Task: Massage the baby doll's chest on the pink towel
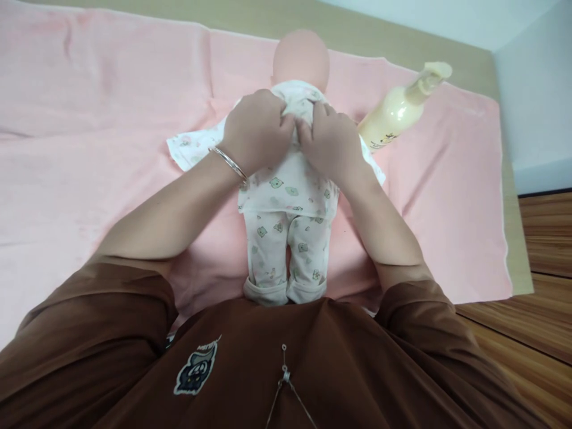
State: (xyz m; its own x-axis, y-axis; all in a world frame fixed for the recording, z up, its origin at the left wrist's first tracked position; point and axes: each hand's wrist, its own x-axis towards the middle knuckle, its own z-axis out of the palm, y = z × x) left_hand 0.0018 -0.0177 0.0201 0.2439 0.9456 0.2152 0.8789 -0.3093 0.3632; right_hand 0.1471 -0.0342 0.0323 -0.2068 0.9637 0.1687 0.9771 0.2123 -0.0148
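A baby doll lies stretched out with its smooth bare head pointing away from me; no facial features show. It wears a white printed shirt and matching pants with turned-up cuffs. My left hand, with a silver bangle at the wrist, is closed with its fingers pinching the shirt just below the neck. Close beside it, my right hand pinches the shirt's upper part too, the two thumbs almost touching. The fabric between the fingertips is mostly hidden. Both sleeves spread outward on either side.
A pink cloth with soft wrinkles covers most of the pale table beneath the doll. A cream pump bottle is by the doll's right-hand side in view, near the sleeve. Wooden flooring shows beyond the table's right edge.
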